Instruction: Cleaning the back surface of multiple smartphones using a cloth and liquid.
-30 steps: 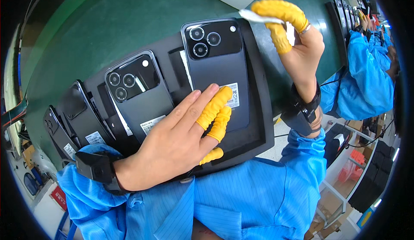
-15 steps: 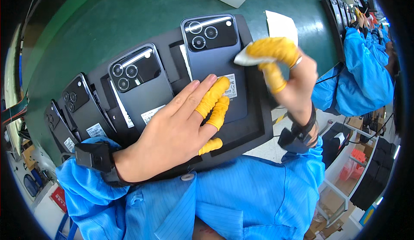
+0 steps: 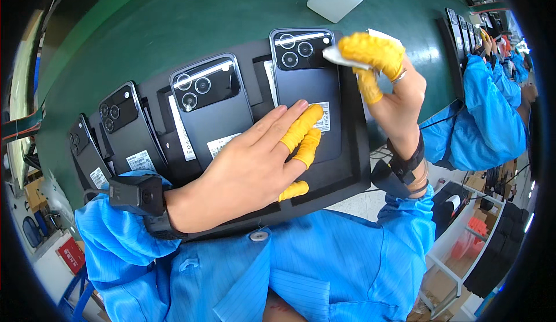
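1. Fingers [image 3: 303, 126] of my left hand [image 3: 240, 174] lie stretched out and slightly spread, gripping nothing; those of my right hand [image 3: 397, 93] pinch a folded white wipe [image 3: 347, 60].
2. Farthest left, the first phone [image 3: 87, 151] lies back up in a black tray [image 3: 356, 174], with a white label near its lower end.
3. Beside it, the second phone [image 3: 139, 134] lies the same way, its three lenses at the far end.
4. At my left wrist sits a black box [image 3: 136, 194], over the blue sleeve.
5. Further right, the third phone [image 3: 217, 122] lies back up; my left hand covers part of its near end.
6. At the tray's right end is the fourth phone [image 3: 310, 87], dark and back up. My left fingertips rest on it, beside and partly over its white label.
7. On the green table [image 3: 220, 15], beyond that phone, stands a white bottle [image 3: 336, 0] with a metal top.
8. My right hand hangs by the fourth phone's far right corner; I cannot tell whether the wipe touches it.
9. Farthest right, a co-worker in blue sleeves [image 3: 492, 113] sits near another row of phones [image 3: 453, 29].
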Action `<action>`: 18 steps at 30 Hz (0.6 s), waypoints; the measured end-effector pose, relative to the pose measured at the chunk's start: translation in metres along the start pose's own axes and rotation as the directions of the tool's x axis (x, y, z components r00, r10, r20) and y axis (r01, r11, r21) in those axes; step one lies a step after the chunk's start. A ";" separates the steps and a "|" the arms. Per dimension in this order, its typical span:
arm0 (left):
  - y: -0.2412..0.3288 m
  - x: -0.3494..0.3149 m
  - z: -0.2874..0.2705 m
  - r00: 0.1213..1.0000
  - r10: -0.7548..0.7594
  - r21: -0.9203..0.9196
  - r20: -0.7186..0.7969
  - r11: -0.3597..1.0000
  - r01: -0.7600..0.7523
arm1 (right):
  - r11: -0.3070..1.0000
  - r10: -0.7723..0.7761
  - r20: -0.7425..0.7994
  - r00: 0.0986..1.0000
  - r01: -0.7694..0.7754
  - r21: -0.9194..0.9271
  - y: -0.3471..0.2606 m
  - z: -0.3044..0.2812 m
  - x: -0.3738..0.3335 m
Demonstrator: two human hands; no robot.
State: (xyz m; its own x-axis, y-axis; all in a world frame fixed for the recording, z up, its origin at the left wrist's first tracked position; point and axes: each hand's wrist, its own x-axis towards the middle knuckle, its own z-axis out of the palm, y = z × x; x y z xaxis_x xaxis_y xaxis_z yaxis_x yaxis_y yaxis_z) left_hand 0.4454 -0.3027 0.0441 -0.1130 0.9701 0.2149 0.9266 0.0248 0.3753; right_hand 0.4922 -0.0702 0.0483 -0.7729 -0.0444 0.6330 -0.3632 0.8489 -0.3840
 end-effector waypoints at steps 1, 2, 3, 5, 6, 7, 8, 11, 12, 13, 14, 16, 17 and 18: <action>0.000 0.000 0.001 1.000 -0.002 -0.002 -0.003 1.000 0.002 | 0.993 -0.114 0.009 0.993 0.114 -0.025 0.003 0.003 0.007; 0.000 0.001 0.001 1.000 -0.003 -0.004 -0.006 1.000 0.003 | 0.993 -0.111 0.011 0.994 0.112 -0.023 0.003 0.008 0.009; -0.001 0.001 0.001 1.000 -0.004 -0.008 -0.005 1.000 0.004 | 0.980 -0.196 0.108 0.975 0.197 0.003 0.003 0.014 0.010; -0.002 0.002 0.000 1.000 0.004 0.000 0.027 1.000 -0.004 | 0.959 -0.283 0.206 0.937 0.277 0.054 0.007 0.016 0.010; -0.002 0.002 0.000 1.000 0.001 -0.005 0.029 1.000 -0.001 | 0.960 -0.280 0.209 0.937 0.274 0.058 0.009 0.014 0.011; -0.002 0.002 0.001 1.000 -0.003 0.007 0.008 1.000 0.003 | 0.961 -0.276 0.221 0.936 0.277 0.027 0.012 0.009 0.010; -0.002 0.002 0.002 1.000 -0.006 0.019 -0.013 1.000 0.007 | 0.960 -0.271 0.232 0.934 0.279 -0.004 0.016 0.004 0.009; -0.001 0.003 -0.003 1.000 0.014 0.042 0.013 0.999 -0.015 | 0.962 -0.208 0.237 0.949 0.242 -0.123 0.034 -0.016 0.007; -0.001 0.004 -0.003 1.000 0.015 0.040 0.014 0.999 -0.015 | 0.966 -0.191 0.200 0.961 0.220 -0.134 0.037 -0.017 0.006; -0.001 0.004 -0.004 0.999 0.006 0.025 0.043 1.000 -0.007 | 0.967 -0.190 0.200 0.961 0.219 -0.134 0.036 -0.016 0.008; -0.001 0.004 -0.005 0.997 -0.003 0.011 0.073 1.000 0.002 | 0.967 -0.216 0.111 0.970 0.228 -0.112 0.033 -0.013 0.014; -0.001 0.004 -0.005 0.997 -0.010 -0.009 0.075 1.000 0.010 | 0.960 -0.275 0.055 0.960 0.277 -0.032 0.021 0.001 0.016; -0.002 0.005 -0.004 0.997 -0.016 -0.027 0.073 0.999 0.018 | 0.957 -0.290 0.157 0.944 0.288 0.036 0.016 0.008 0.014; -0.002 0.006 -0.005 0.997 -0.012 -0.029 0.077 0.999 0.015 | 0.952 -0.305 0.256 0.917 0.288 0.103 0.013 0.012 0.011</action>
State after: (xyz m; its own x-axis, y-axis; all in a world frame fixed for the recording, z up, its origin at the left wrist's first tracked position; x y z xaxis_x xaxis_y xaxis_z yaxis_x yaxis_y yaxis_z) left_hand 0.4410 -0.2985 0.0491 -0.0965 0.9854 0.1405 0.9139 0.0318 0.4047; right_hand 0.4733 -0.0657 0.0423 -0.7312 -0.4351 0.5254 -0.6221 0.7412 -0.2521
